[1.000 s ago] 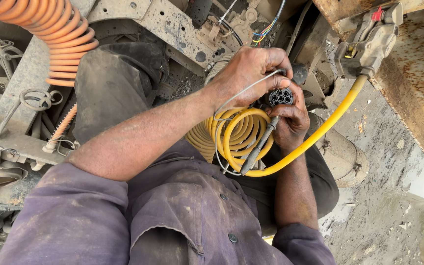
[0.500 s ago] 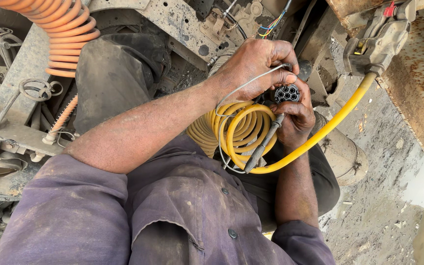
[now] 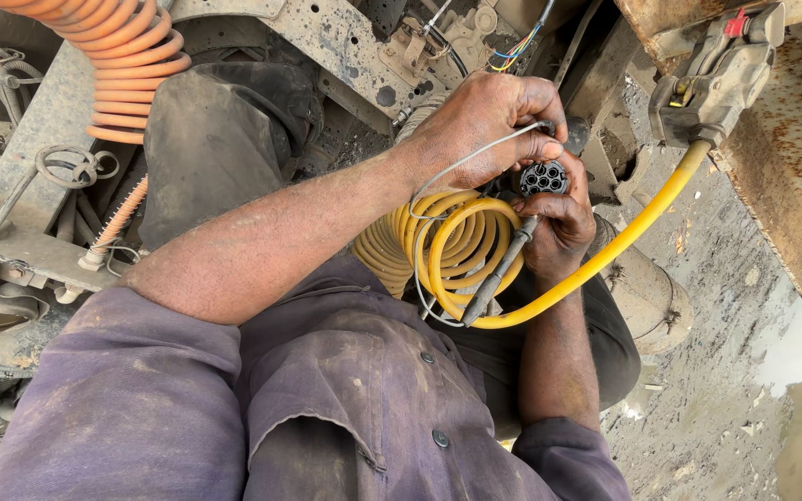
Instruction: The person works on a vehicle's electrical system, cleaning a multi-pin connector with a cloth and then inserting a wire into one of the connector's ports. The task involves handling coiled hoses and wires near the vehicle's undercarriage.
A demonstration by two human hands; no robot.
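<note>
At frame centre, the right hand (image 3: 559,227) grips a round black plug (image 3: 543,177) and a probe (image 3: 498,269). The left hand (image 3: 489,125) pinches a thin grey wire (image 3: 461,165) at the plug, beside the yellow coil (image 3: 447,246).

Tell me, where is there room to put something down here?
The bare patch is the muddy ground at the right, bordered by the rusty metal wall and the yellow hose. Everywhere else is crowded: the left hand and right hand meet at the round black plug above the yellow coil, and the orange coil hangs over cluttered metal parts at the left.
</note>
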